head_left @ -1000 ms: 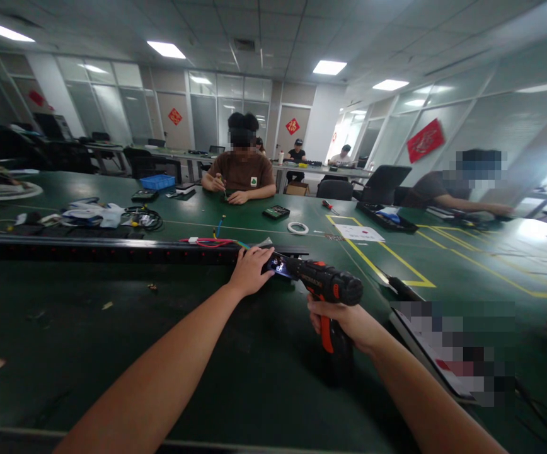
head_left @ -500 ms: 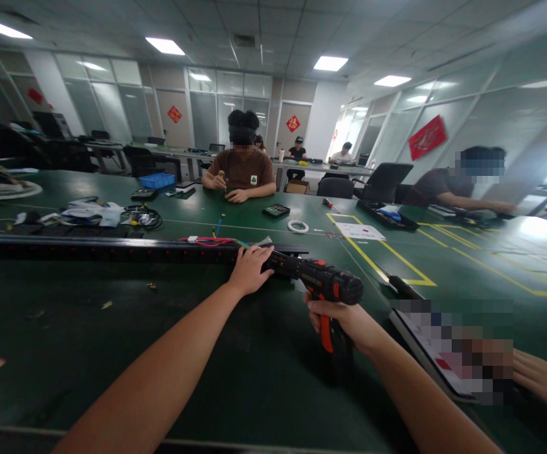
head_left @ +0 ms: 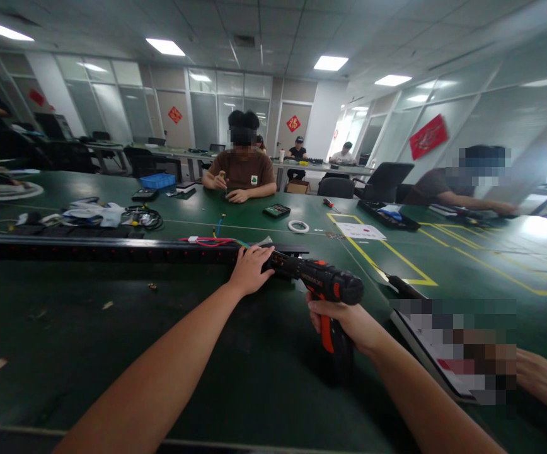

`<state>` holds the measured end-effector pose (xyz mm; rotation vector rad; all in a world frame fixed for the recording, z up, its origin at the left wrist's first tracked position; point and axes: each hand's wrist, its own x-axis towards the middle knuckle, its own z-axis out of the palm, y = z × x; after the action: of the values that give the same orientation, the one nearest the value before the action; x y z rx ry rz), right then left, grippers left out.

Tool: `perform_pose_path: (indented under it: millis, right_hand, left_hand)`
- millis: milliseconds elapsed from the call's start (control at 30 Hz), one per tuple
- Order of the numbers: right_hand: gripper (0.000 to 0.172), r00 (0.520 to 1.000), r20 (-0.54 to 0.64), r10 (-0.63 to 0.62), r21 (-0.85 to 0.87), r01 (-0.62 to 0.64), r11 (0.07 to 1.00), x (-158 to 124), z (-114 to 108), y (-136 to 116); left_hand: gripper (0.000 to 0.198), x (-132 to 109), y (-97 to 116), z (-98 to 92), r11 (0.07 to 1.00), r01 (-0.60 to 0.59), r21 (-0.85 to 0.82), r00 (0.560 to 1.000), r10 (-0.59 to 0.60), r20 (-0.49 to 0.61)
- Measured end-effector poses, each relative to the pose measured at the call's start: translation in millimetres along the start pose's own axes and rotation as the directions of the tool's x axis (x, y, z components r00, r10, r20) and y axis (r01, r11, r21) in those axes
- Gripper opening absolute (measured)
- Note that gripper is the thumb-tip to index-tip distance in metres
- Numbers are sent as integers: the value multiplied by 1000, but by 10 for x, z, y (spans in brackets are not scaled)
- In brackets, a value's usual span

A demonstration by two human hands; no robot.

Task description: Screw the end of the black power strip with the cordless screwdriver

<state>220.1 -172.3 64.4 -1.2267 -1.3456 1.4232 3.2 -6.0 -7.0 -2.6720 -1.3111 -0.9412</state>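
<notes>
A long black rail (head_left: 89,251) lies across the table, running in from the left edge. My left hand (head_left: 251,268) grips it near its right end, fingers over the top and thumb in front. Red, blue and green wires (head_left: 221,240) with a white connector lie along its top beside my fingers. My right hand (head_left: 334,312) is closed round the handle of a black and orange cordless drill (head_left: 318,275). The drill points left, its front end at the rail's right end beside my left thumb. Its tip is hard to make out.
On the green table (head_left: 198,366) are a white tape roll (head_left: 298,226), a red screwdriver (head_left: 329,203), a cable pile (head_left: 96,213) and a blue basket (head_left: 157,181). At right, another person's hand (head_left: 538,375) lies by a blurred pad (head_left: 425,350). A person (head_left: 247,167) sits opposite.
My hands, the drill and the rail hold their places. The other person's hand at the right has shifted slightly. At the far left, another person's dark figure has come into view.
</notes>
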Motion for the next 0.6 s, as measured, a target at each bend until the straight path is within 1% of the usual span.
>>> perform_pose_path:
  millis: [100, 267, 433, 600]
  right_hand:
    - [22, 1000, 8, -19, -11, 19, 1000, 8, 2, 3]
    - [22, 1000, -5, -3, -10, 3, 1000, 20, 0, 5]
    - [22, 1000, 12, -15, -24, 15, 1000, 35, 1, 12]
    - [26, 1000, 14, 26, -13, -26, 1000, 55, -24, 29]
  left_hand:
    - [65, 1, -2, -10, 1000, 1, 0, 1000, -1, 2]
    - [65, -7, 2, -25, 1000, -6, -4, 1000, 6, 11]
    - [65, -14, -12, -19, 1000, 10, -3, 1000, -10, 29]
    - [65, -11, 2, -35, 1000, 7, -1, 999, -7, 32]
